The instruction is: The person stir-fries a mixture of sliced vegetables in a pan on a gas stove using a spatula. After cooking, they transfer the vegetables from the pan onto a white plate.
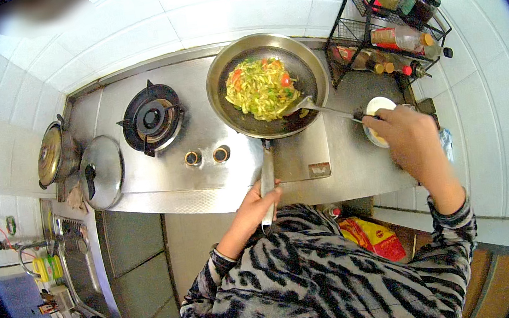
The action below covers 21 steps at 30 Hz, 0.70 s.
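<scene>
A large frying pan point(313, 70) sits on the right side of the steel stove, its long handle pointing towards me. My left hand point(256, 204) is closed around that handle. Chopped green vegetables with red pieces point(258, 92) lie heaped in the pan, mostly in its left part. A metal spatula point(332, 112) reaches in from the right, its blade against the heap's lower right edge. Its handle end is in my right hand point(407, 138), which is over the counter. Partly behind that hand stands a white bowl point(379, 104); its contents are hard to tell.
Left of the pan is a bare gas burner point(152, 117). A glass lid point(103, 172) and a lidded pot point(54, 152) stand farther left. A black wire rack point(369, 25) with several bottles and jars rises behind the counter at right. A sink point(78, 257) is at lower left.
</scene>
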Each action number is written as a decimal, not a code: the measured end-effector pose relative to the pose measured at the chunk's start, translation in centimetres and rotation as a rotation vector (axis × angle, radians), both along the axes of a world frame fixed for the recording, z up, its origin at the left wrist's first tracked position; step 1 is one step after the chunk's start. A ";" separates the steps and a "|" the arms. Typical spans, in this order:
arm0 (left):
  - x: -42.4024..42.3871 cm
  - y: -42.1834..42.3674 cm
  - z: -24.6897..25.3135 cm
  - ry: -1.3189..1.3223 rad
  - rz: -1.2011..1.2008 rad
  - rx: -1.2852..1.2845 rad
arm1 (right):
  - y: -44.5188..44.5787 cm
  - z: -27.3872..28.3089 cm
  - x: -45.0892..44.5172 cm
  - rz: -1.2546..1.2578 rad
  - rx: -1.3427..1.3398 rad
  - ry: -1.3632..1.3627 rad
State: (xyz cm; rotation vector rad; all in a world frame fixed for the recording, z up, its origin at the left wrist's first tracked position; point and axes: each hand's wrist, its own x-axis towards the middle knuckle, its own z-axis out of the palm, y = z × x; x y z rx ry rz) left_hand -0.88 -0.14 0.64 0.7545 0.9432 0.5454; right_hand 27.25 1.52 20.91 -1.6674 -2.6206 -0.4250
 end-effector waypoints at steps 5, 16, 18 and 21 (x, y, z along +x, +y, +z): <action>-0.2 0.1 -0.9 -0.011 0.005 -0.001 | 0.1 4.7 -1.2 0.031 -0.053 -0.128; -0.1 0.1 -0.2 0.019 0.004 0.015 | 6.6 2.1 -1.6 0.104 -0.012 -0.200; -0.2 -0.1 -0.5 0.019 0.024 0.029 | 6.0 4.2 -2.3 0.064 -0.035 -0.163; -0.4 0.0 -0.4 0.009 0.012 0.033 | 5.6 4.7 -2.6 0.109 0.034 -0.181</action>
